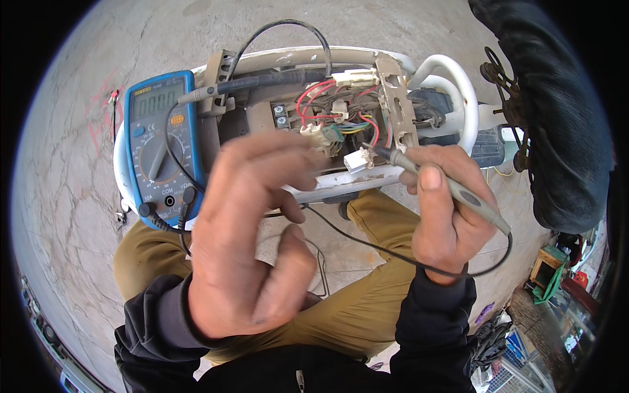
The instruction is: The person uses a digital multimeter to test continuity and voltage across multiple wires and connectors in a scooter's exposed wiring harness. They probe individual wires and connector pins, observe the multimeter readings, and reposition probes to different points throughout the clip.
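Observation:
My right hand (449,216) grips a grey test probe (472,198), its tip beside a white plug connector (357,161) on the near edge of a vehicle frame (400,98). My left hand (242,249) is raised in front of the frame, slightly blurred, thumb and fingers apart, with nothing visible in it. Behind its fingertips sits a greenish connector (331,135) among red, blue and yellow wires (354,124). A blue multimeter (134,141) rests on the frame's left end, both leads plugged in. The second test probe (255,84) lies across the frame.
A white connector (354,78) sits at the compartment's far side. White tube handles (466,98) rise at the frame's right end. Beyond them stands a black padded seat (557,124) with rusty springs (508,78). Assorted items, including a green-edged box (549,274), lie at the lower right.

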Tool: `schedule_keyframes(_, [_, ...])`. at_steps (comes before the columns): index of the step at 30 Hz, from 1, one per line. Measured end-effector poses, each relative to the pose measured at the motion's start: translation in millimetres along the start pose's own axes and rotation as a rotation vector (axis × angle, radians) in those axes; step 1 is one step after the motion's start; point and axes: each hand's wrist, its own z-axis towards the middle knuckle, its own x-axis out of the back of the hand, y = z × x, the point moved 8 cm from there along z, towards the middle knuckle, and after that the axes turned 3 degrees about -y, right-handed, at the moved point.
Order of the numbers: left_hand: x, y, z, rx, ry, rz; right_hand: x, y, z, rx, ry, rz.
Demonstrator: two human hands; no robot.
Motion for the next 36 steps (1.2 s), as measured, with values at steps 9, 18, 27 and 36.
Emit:
schedule_keyframes(9, [-42.2, -3.5, 7.4, -0.236, -0.237, 0.697, -9.6, -8.8, -0.3, 0.232, -0.13, -0.176])
schedule_keyframes(18, [-45.0, -8.7, 15.8, -0.185, -0.226, 0.725, 0.7, -8.4, -3.0, 0.202, -0.049, -0.335])
schedule_keyframes(27, [-42.2, -9.1, 15.4, -0.143, -0.24, 0.693, 5.1, -10.2, -5.1, 0.167, -0.073, -0.415])
schedule_keyframes(36, [-41.4, -7.7, 17.7, -0.168, -0.264, 0.701, -17.4, 0.7, -5.4, 0.08, -0.167, -0.131])
